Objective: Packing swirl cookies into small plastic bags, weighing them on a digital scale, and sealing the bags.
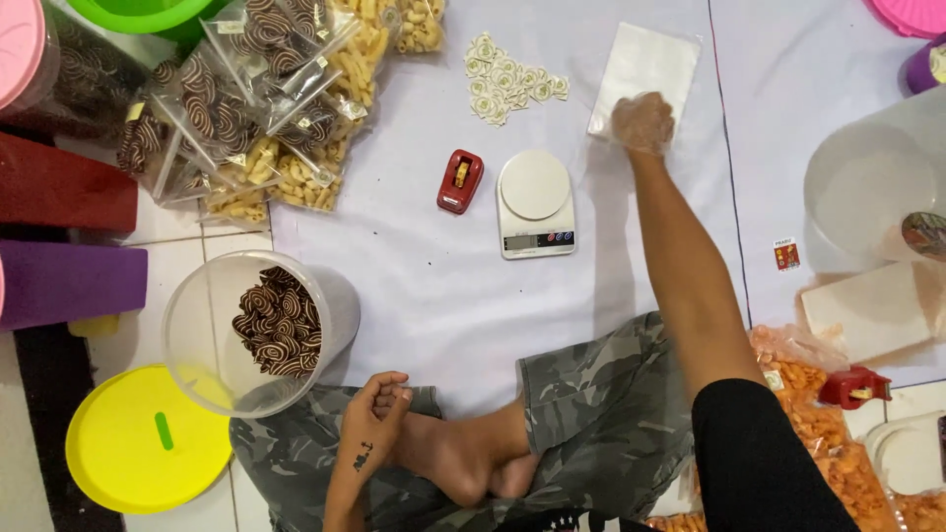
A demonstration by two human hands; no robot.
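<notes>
The right hand (642,122), covered by a thin clear glove, reaches far forward with the arm stretched out. Its fingers are curled down onto the near edge of a stack of clear plastic bags (645,64), which lies flat on the white sheet (424,276) spread over the floor. Whether the fingers pinch a bag or only press on it cannot be told.

The left hand (372,409) is bare and holds nothing. Its fingers are loosely curled, and it rests against the person's bare foot, near the camouflage shorts of their crossed legs.

Just left of the bags stands a small white kitchen scale (535,202), and beside that a red tape dispenser (460,181). A cluster of small round labels (506,84) lies beyond the scale.

Near the left hand, a clear round tub (251,330) holds brown and cream striped cookies; its yellow lid (146,438) lies on the tiled floor beside it. Sealed bags of snacks (266,108) are piled at the upper left. A second clear tub (872,187) sits at the right, well apart from the hands.
</notes>
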